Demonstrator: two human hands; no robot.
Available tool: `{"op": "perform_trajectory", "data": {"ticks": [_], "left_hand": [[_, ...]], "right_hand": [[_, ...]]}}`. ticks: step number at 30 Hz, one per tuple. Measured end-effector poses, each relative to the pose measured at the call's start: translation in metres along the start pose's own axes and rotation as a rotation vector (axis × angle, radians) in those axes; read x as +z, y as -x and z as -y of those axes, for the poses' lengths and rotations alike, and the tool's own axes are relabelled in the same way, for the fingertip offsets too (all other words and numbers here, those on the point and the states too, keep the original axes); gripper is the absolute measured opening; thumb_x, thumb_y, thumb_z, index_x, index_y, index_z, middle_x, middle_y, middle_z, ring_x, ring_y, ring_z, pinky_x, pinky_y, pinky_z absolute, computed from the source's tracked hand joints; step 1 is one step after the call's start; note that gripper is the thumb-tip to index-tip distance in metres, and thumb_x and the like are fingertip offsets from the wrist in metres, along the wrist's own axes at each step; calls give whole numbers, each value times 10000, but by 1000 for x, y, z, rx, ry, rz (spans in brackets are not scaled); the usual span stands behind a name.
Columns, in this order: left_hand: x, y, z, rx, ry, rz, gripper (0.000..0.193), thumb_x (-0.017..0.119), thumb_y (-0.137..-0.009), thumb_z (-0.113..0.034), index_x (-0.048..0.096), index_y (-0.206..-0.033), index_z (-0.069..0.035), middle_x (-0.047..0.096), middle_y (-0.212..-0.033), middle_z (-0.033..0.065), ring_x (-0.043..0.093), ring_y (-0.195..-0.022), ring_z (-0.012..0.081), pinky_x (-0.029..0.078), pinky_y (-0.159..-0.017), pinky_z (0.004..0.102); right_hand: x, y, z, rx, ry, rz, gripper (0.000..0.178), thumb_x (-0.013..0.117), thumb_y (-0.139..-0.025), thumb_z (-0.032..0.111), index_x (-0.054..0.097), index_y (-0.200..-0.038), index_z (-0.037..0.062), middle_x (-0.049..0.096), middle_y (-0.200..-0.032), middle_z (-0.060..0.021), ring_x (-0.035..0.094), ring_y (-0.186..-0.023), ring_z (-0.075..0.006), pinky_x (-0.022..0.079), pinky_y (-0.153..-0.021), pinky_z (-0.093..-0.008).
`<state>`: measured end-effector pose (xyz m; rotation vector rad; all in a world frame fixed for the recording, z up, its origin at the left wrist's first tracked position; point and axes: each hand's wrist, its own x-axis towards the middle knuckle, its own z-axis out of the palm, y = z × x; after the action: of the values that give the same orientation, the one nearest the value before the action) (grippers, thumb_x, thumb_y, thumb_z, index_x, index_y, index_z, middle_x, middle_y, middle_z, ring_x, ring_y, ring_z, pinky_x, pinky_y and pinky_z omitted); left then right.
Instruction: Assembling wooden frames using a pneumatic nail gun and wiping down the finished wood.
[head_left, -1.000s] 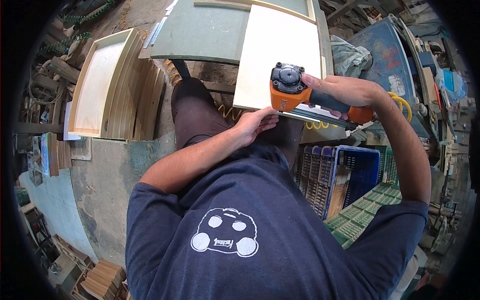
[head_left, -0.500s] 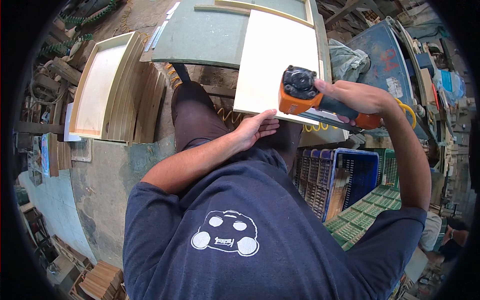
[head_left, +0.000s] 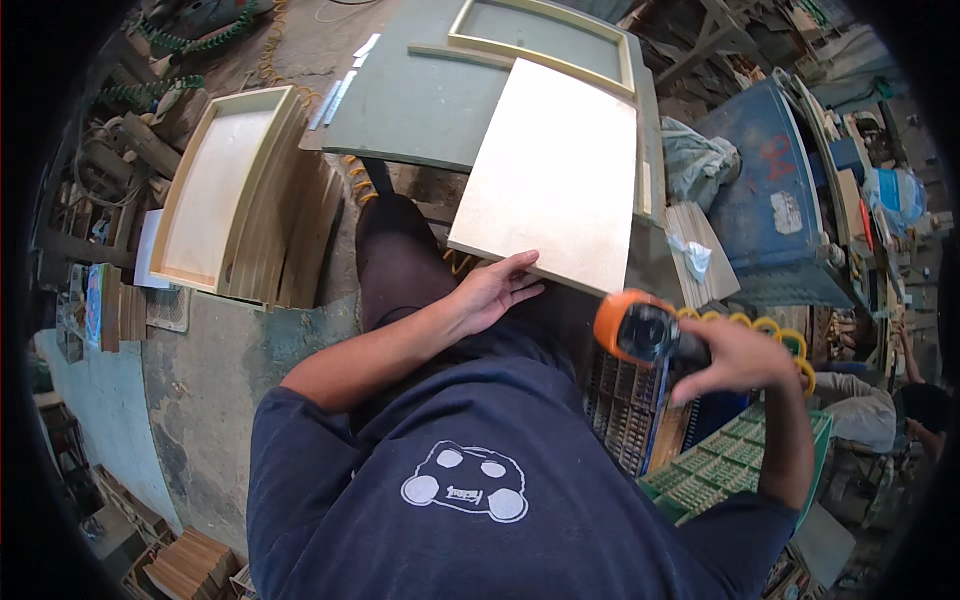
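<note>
A pale wooden panel [head_left: 550, 170] lies at a slant on the green-grey worktable, its near end jutting over the edge toward me. My left hand [head_left: 495, 290] grips that near edge, thumb on top and fingers below. To the right of the panel's near corner, my right hand [head_left: 735, 355] holds an orange and black nail gun [head_left: 640, 325] by its handle, off the wood. The gun is a little blurred, and part of its handle is hidden by my hand. A coiled yellow air hose [head_left: 795, 345] shows beside my right hand.
The worktable [head_left: 420, 110] also carries a thin wooden frame [head_left: 625, 65]. Shallow wooden trays [head_left: 215, 200] are stacked at left. A green plastic crate [head_left: 725, 465] stands at lower right, near a blue metal sheet [head_left: 765, 190]. Another person [head_left: 865, 405] sits at far right.
The nail gun has come off the panel, moving down and right in my right hand. The panel has turned slightly and shifted toward me, with my left hand still on its near edge.
</note>
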<state>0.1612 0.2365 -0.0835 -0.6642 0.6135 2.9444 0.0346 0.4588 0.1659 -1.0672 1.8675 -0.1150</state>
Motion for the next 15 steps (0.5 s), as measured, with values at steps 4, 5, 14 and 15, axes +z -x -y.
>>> {"op": "perform_trajectory", "data": {"ticks": [4, 5, 14, 15], "left_hand": [[8, 48, -42, 248, 30, -69, 300, 625, -883, -193, 533, -1120, -35, 590, -1122, 89, 560, -1097, 214, 433, -1000, 410], [15, 55, -49, 260, 23, -73, 300, 625, -883, -193, 533, -1120, -35, 590, -1122, 89, 560, -1097, 214, 433, -1000, 410], [68, 59, -83, 563, -112, 263, 251, 587, -899, -83, 541, -1138, -22, 594, -1136, 93, 564, -1089, 200, 473, -951, 385], [76, 62, -84, 575, -120, 279, 246, 587, -900, -83, 543, -1134, -21, 591, -1140, 98, 564, -1088, 201, 476, -950, 382]], "right_hand": [[36, -11, -12, 93, -12, 119, 817, 796, -670, 451, 467, -1319, 81, 648, -1060, -171, 635, -973, -295, 485, -835, -351], [47, -13, -23, 100, -19, 112, 809, 795, -675, 441, 464, -1325, 91, 647, -1068, -168, 634, -976, -298, 486, -836, -351], [107, -56, -64, 151, -4, -237, 768, 723, -748, 314, 355, -1391, 110, 600, -1128, -240, 598, -1028, -371, 469, -880, -405], [113, -62, -63, 168, -58, -289, 769, 692, -758, 270, 316, -1411, 118, 594, -1127, -251, 591, -1023, -388, 470, -875, -414]]}}
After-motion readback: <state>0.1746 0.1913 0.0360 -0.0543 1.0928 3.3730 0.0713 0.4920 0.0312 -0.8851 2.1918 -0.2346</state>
